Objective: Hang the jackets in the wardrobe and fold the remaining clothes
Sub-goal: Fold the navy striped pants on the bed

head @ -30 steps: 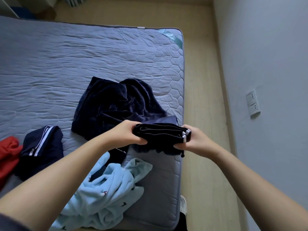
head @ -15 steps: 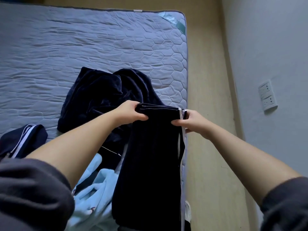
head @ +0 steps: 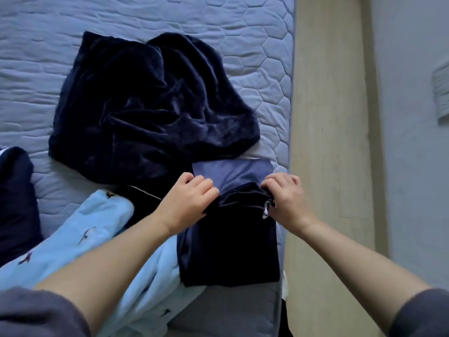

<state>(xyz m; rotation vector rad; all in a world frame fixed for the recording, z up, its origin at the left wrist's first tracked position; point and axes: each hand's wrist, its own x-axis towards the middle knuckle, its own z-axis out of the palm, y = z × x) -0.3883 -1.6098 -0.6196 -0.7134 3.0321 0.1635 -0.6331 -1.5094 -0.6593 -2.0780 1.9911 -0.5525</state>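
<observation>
Head view, looking down on the bed (head: 243,32), quilted in grey-blue hexagons. Just below centre, toward 5 o'clock, a folded dark navy garment (head: 230,254), lying flat near the right edge of the bed.

At its top edge, the left hand (head: 192,200), fingers curled over the left corner and gripping the bunched cloth. At the right corner, the right hand (head: 286,198), fingers curled down and pinching the cloth beside a small white trim. Fingertips of both hidden in the folds, so hard to say how deep the grip goes.

Directly at 12 o'clock from the hands, touching the garment, a flat blue-grey piece (head: 233,173). Cannot tell whether separate cloth or part of the same garment.

Further toward 11 o'clock, a crumpled dark velvet garment (head: 150,105), its shape not readable. At 8 o'clock, a light blue fleece garment (head: 85,239) with small dark bird marks, partly under the left forearm and cut by the bottom border. Between fleece and velvet, a dark strip with thin white piping (head: 143,198), mostly covered. At 9 o'clock, another dark garment (head: 14,195), cut off by the left border.

At 3 o'clock, a pale wood floor (head: 323,117), then a wall with a blurred white plate (head: 441,93), cut by the right border. Grey sleeves (head: 36,314) in both lower corners, only partly in view.
</observation>
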